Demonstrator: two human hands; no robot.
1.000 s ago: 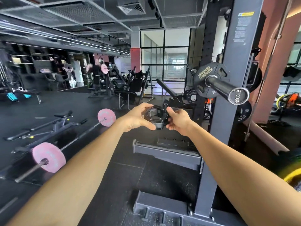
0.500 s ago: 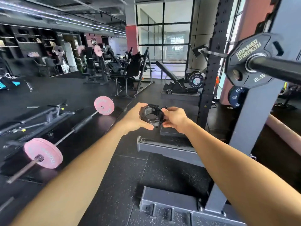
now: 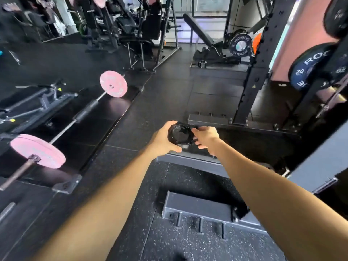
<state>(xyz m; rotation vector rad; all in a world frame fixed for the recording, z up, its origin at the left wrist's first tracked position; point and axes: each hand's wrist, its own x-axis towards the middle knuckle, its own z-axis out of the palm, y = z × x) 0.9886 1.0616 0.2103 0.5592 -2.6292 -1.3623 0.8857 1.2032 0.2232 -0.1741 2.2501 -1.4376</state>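
Both my hands hold a black barbell collar (image 3: pixel 180 134) out in front of me, above the rubber floor. My left hand (image 3: pixel 164 139) wraps its fingers and thumb round the collar's left side. My right hand (image 3: pixel 206 138) pinches the collar's right side, at its clamp lever. The collar's round opening faces me. Its far side is hidden behind my fingers.
A barbell with two pink plates (image 3: pixel 38 150) (image 3: pixel 113 83) lies on the floor at left. The grey rack base (image 3: pixel 199 210) sits just below my arms, and a black rack upright (image 3: pixel 256 68) stands at right with a blue 20 plate (image 3: pixel 308 66). Another collar (image 3: pixel 202 64) lies far ahead by a bench.
My view has tilted down and the loaded bar at upper right has slid out of frame. Both hands have dropped lower with the collar still between them.
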